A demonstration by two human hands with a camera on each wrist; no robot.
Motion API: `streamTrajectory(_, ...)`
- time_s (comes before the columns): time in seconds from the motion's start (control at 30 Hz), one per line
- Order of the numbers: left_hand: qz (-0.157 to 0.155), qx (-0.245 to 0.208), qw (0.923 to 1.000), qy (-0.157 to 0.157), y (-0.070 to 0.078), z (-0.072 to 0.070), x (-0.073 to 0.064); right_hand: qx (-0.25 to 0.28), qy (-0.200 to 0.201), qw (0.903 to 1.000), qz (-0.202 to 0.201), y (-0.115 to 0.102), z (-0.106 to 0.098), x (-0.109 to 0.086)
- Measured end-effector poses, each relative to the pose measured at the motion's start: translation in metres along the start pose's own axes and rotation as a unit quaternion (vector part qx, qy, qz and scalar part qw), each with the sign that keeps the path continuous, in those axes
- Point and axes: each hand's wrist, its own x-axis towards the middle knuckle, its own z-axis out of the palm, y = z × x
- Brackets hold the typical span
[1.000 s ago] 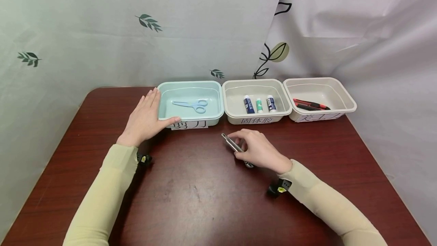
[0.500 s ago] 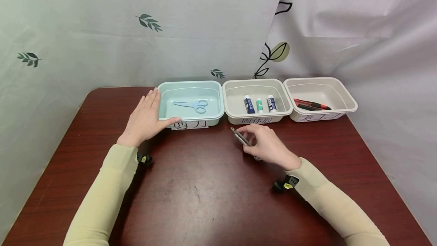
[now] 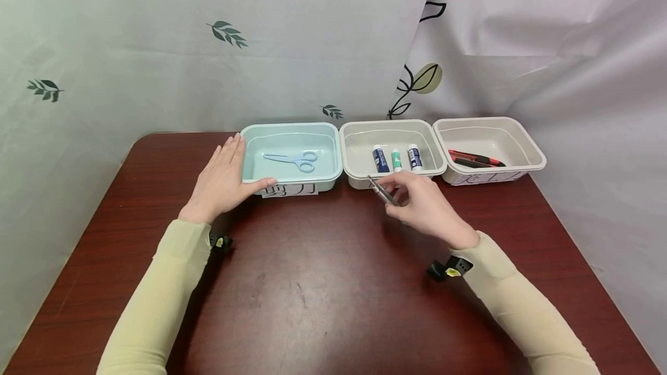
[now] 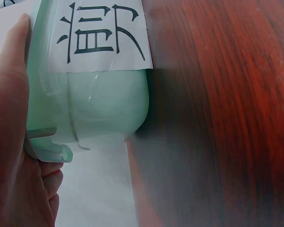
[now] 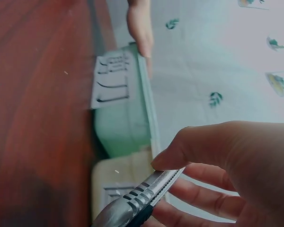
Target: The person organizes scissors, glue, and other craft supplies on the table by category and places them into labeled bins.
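My right hand (image 3: 427, 208) pinches a silver metal utility knife (image 3: 383, 191) between thumb and fingers. It holds the knife above the table, just in front of the middle beige bin (image 3: 359, 182). In the right wrist view the knife's ridged grey body (image 5: 141, 195) slants below the thumb. At the left end, my left hand (image 3: 216, 181) rests on the light blue bin (image 3: 328, 183), fingers straight along its left side and thumb across the front rim. Light blue scissors (image 3: 294, 160) lie inside that bin. The middle bin contains two dark blue glue sticks (image 3: 381, 159) and a green one (image 3: 396, 160).
To the right, another beige bin (image 3: 531, 158) holds red and black utility knives (image 3: 476, 158). All three bins stand in a row with handwritten paper labels on their fronts. Behind the dark red wooden table (image 3: 292, 282) hangs a pale leaf-patterned curtain (image 3: 156, 62).
My right hand has carried the utility knife up off the table, rightward and back toward the middle bin. My left hand stays on the blue bin.
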Motion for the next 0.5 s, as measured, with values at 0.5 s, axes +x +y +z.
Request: streamTrajectory(0.5, -0.001, -0.001, 1.0000, -0.001, 0.000, 0.000, 0.000, -0.006, 0.068, 0.9972, 0.030, 0.012, -0.045, 0.001)
